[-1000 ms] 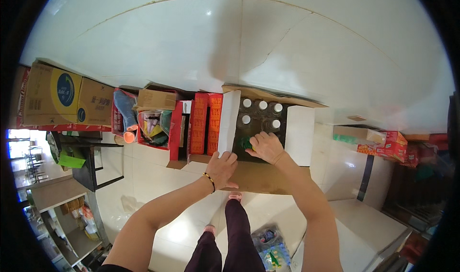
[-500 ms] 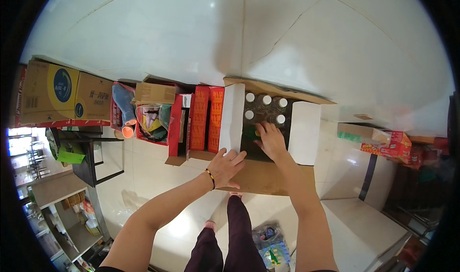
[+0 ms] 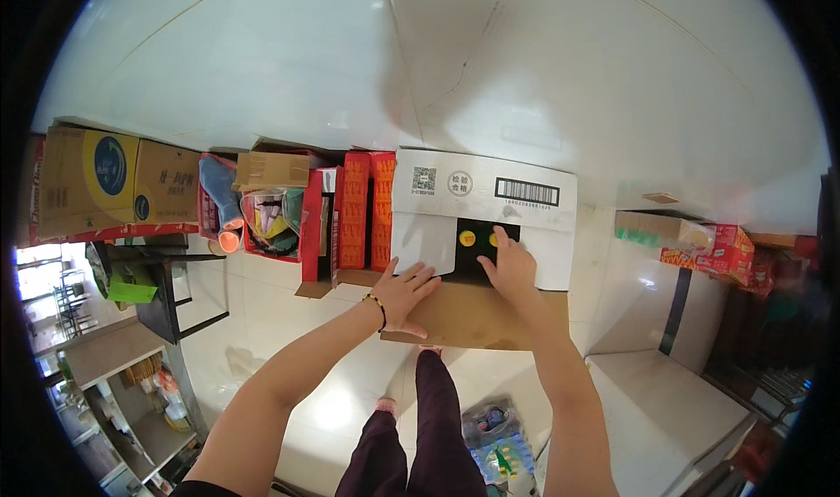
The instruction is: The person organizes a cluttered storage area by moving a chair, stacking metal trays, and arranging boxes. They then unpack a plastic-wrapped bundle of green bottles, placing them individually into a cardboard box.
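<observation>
A cardboard carton (image 3: 551, 265) lies in front of me, its white side flaps lying inward. Its white far flap (image 3: 464, 201) is folded over the back of the top. Two yellow caps, one of them a round bottle cap (image 3: 467, 238), show in the dark gap between the flaps. My right hand (image 3: 511, 268) is at the gap, thumb and forefinger apart, the forefingertip by the right-hand cap and the far flap's edge. With fingers spread, my left hand (image 3: 401, 302) rests at the carton's near left corner. The brown near flap (image 3: 490, 318) hangs out toward me.
Red boxes (image 3: 354, 213) stand close on the left, beside a red carton (image 3: 312, 226) of mixed goods and brown cartons (image 3: 114, 178). A dark stool (image 3: 162, 291) is farther left. Plastic-wrapped goods (image 3: 499, 440) lie by my feet. At right is a white cabinet (image 3: 656, 401).
The carton's far flap has come over toward me and now hides the white-capped bottles. My right hand has shifted slightly right and opened out. My left hand has moved a little left.
</observation>
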Demonstrator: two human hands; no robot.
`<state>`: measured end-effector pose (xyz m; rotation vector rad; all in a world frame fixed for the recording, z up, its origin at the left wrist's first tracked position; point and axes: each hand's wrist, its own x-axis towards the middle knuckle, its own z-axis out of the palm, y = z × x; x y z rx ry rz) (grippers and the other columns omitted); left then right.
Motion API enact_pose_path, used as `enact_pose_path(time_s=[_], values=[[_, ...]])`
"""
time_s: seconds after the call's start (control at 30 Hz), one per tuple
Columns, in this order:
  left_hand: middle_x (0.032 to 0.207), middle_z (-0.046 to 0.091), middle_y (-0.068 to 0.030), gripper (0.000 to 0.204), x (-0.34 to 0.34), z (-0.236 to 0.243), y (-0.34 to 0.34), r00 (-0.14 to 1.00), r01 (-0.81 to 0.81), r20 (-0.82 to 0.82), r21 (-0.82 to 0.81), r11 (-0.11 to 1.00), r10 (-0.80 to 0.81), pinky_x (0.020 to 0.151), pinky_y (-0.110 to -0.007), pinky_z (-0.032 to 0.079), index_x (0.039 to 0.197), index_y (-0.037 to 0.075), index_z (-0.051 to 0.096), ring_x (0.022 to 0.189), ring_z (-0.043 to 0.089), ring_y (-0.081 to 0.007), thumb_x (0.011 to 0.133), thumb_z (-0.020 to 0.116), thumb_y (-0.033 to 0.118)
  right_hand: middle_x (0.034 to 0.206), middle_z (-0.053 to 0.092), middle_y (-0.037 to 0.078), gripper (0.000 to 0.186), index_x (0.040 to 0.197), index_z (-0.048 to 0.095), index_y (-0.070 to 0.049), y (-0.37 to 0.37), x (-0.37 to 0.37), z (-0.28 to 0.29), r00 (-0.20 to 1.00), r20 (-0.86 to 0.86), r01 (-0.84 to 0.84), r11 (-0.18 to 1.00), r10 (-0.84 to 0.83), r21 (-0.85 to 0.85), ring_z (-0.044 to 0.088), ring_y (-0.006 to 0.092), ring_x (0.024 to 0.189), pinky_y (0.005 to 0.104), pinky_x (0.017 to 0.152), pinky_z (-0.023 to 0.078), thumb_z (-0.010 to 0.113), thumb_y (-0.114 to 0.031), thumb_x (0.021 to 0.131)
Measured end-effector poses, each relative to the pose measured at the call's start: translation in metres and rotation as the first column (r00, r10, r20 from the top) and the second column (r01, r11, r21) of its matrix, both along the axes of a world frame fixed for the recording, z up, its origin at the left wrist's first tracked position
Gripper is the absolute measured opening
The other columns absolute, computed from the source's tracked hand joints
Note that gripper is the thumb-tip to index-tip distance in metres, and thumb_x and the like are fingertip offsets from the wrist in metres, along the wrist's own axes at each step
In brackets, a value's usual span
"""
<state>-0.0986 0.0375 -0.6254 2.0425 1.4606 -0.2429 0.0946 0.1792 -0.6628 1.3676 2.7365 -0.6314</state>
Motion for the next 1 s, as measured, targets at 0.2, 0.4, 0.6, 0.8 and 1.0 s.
enact_pose_path(time_s=[0.2,0.4,0.6,0.8,1.0], values=[[0.131,0.023,-0.0080,0.094,0.006,0.005,0.004,0.999,-0.011,-0.036,-0.049,0.999,0.010,0.096,-0.051,0.015,0.126,0.011,0.024,0.123,0.018,-0.0250,0.055,0.057,0.062,0.074,0.053,0.011,0.043,0.102,0.041,-0.006,0.005,-0.023,-0.017,0.985,0.159,0.085,0.993,-0.071,-0.079,0.055,0.0269,0.069,0.0350,0.056,0.046,0.062,-0.021,0.068],[0.130,0.024,-0.0058,0.093,0.013,0.015,0.014,0.995,0.071,-0.073,-0.015,0.997,-0.072,0.089,-0.042,0.026,0.125,0.015,0.029,0.110,0.032,-0.0240,0.049,0.064,0.058,0.076,0.054,0.009,0.037,0.094,0.041,-0.006,-0.003,-0.021,-0.011,0.932,0.343,-0.082,0.989,0.119,-0.120,0.056,0.0257,0.071,0.0336,0.056,0.046,0.063,-0.019,0.067],[0.129,0.025,-0.0033,0.099,0.028,0.017,0.049,0.942,0.291,-0.169,-0.018,0.957,-0.289,0.080,-0.035,0.030,0.122,0.017,0.035,0.102,0.036,-0.0194,0.040,0.068,0.060,0.090,0.050,0.009,0.047,0.105,0.039,-0.010,-0.006,-0.032,0.005,0.980,0.201,-0.008,0.999,0.017,-0.046,0.048,0.0243,0.087,0.0347,0.058,0.046,0.064,-0.024,0.066],[0.104,0.038,0.0010,0.088,0.045,0.013,0.053,0.903,0.307,-0.289,-0.081,0.948,-0.317,0.075,-0.031,0.030,0.105,0.016,0.051,0.096,0.037,-0.0158,0.031,0.070,0.058,0.077,0.053,0.009,0.034,0.091,0.042,-0.006,0.001,-0.023,-0.029,0.992,0.119,-0.028,1.000,0.028,-0.002,0.052,0.0253,0.074,0.0362,0.053,0.045,0.060,-0.026,0.070],[0.110,0.036,-0.0006,0.078,0.041,0.014,0.041,0.929,0.262,-0.268,-0.017,0.965,-0.257,0.077,-0.033,0.031,0.098,0.013,0.056,0.096,0.036,-0.0157,0.035,0.071,0.056,0.069,0.053,0.011,0.029,0.085,0.042,-0.003,-0.016,-0.038,-0.034,0.947,-0.190,0.290,0.945,-0.260,0.152,0.053,0.0263,0.066,0.0367,0.049,0.046,0.059,-0.023,0.071]])
